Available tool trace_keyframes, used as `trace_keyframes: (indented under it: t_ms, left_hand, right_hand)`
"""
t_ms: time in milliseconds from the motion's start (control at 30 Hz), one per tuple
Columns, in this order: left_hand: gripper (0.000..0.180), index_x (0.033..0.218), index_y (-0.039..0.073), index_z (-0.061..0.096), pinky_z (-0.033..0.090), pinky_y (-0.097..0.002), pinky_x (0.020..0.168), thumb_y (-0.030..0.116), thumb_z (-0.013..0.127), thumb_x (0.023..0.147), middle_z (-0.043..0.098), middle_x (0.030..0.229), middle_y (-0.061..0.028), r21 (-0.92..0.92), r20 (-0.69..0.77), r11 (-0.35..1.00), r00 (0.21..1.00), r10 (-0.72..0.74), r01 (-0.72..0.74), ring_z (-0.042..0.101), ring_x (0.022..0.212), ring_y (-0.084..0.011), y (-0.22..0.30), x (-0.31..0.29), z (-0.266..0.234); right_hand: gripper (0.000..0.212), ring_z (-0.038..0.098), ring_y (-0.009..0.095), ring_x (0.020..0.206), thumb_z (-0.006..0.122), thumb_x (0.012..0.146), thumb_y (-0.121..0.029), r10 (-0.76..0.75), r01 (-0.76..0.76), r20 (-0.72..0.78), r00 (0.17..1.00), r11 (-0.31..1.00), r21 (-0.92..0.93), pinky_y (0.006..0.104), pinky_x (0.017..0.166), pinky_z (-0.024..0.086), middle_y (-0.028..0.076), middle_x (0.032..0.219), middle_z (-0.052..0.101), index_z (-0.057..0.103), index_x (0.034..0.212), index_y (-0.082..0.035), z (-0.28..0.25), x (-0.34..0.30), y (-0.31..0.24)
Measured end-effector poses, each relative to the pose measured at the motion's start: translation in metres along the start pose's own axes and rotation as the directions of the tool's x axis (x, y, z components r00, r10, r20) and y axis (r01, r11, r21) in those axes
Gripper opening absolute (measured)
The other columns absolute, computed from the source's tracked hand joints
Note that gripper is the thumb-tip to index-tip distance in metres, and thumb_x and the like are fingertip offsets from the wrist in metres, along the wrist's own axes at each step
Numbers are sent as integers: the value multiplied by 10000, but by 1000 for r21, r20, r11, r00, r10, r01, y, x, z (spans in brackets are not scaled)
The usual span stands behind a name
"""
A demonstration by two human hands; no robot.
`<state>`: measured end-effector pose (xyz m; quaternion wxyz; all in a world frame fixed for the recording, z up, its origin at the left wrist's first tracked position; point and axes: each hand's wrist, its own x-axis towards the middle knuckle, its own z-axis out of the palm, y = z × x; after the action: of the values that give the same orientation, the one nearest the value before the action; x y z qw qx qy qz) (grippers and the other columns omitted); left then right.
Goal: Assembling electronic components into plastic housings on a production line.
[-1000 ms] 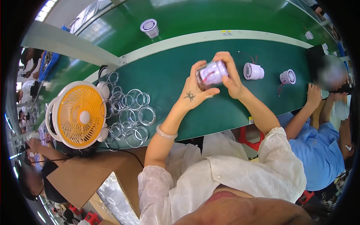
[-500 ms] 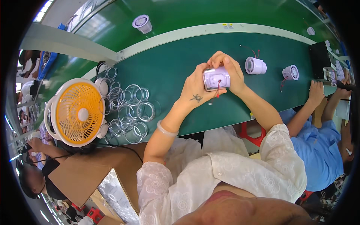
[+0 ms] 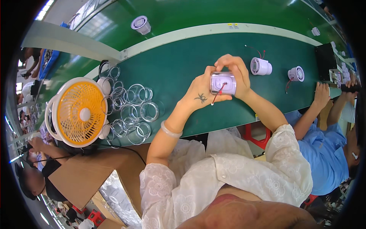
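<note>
Between my two hands, above the green bench, is a lilac plastic housing [image 3: 224,84] with a clear cover around it and red wires hanging from its face. My left hand [image 3: 199,88] wraps its left side. My right hand [image 3: 241,76] closes over its right side and top, some fingers hidden behind it. Two similar lilac housings lie to the right: one housing [image 3: 260,66] with thin red wires behind it, and another housing [image 3: 296,74] with wires trailing toward me. Left of my hands stand several clear rings [image 3: 149,111], grouped together.
An orange and white fan [image 3: 82,112] stands at the bench's left end. Beyond the pale rail [image 3: 183,36], another lilac housing [image 3: 141,25] sits on a green surface. A cardboard box [image 3: 85,173] is at lower left. At right, a co-worker's hand [image 3: 322,94] rests by the bench edge.
The housing in my hands has shifted slightly right and tilted, its red wires now hanging down to the left. The lilac housing beyond the rail appears slightly farther left.
</note>
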<state>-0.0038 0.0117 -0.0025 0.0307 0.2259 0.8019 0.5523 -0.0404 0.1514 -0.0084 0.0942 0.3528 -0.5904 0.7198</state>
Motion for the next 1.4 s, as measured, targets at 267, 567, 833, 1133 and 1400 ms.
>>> trace_keyframes:
  t_ms: [267,567,833,1133,1400]
  left_hand:
    - [675,1040,-1,366,452,-295,613,311,748,580,560,781,-122,-313,17,946,996,93,-83,582,720,-227,-8,4,2]
    - [683,1071,44,342,460,-266,664,286,758,587,542,893,-97,-443,-220,895,974,-46,-58,559,801,-167,-8,3,4]
    - [752,1152,41,301,463,-269,677,290,748,601,528,934,-117,-511,-275,854,960,-56,-97,555,832,-184,0,4,0]
    - [902,1281,64,139,440,-239,604,369,703,646,475,994,-116,-603,-375,773,925,-58,-196,528,778,-146,-4,5,3]
    - [462,1054,50,469,354,-376,805,242,649,674,468,1019,-120,748,-369,632,918,146,200,454,945,-282,52,-17,-38]
  right_hand:
    - [638,525,302,898,287,805,-545,-322,364,182,929,887,-286,379,763,418,187,995,529,448,1089,2,-1,11,-4]
    - [696,364,343,1108,450,718,-566,-241,409,455,857,856,-316,416,850,341,217,1197,370,389,1192,-61,-20,16,1]
    - [764,341,343,1067,501,702,-482,-241,306,302,922,933,-191,425,898,284,200,1198,302,235,1243,-13,-1,2,12]
    - [658,383,307,1046,660,670,-101,-169,330,331,929,783,-527,382,845,374,177,1173,296,259,1192,-113,-13,9,3]
    - [682,481,103,584,236,809,-607,761,-648,285,583,223,729,233,526,423,71,798,511,421,1086,-12,-18,16,-1]
